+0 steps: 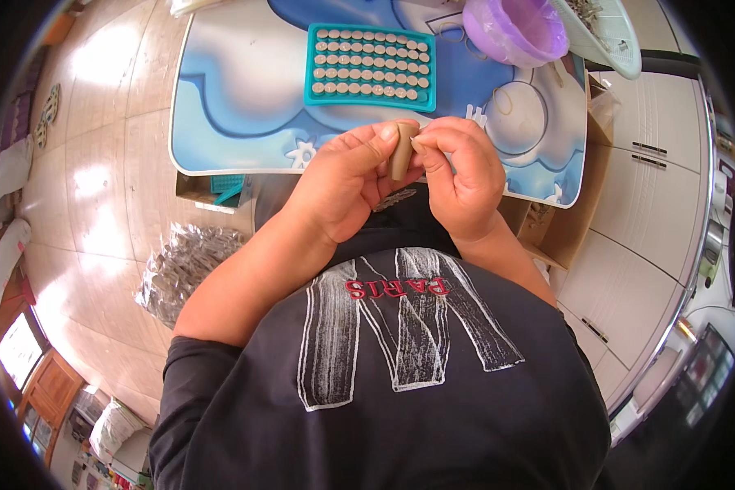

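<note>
In front of my chest, at the table's near edge, my left hand [335, 180] is closed around a small tan tube-like piece [403, 153], its thumb near the upper end. The piece stands nearly upright and narrows a little toward the bottom. My right hand [467, 167] is beside it, thumb and forefinger pinched together close to its upper right side. Whatever lies in that pinch is too small to make out. Beyond both hands, a teal tray [359, 103] holds rows of short pieces with round, pale tops.
The blue-and-white table [229, 49] carries a purple lined basin [523, 37] and a pale green basket [625, 45] at the far right. Loose rubber-band-like loops lie near them. A heap of greyish strips [192, 273] stands left on the floor. White cabinets [653, 188] line the right.
</note>
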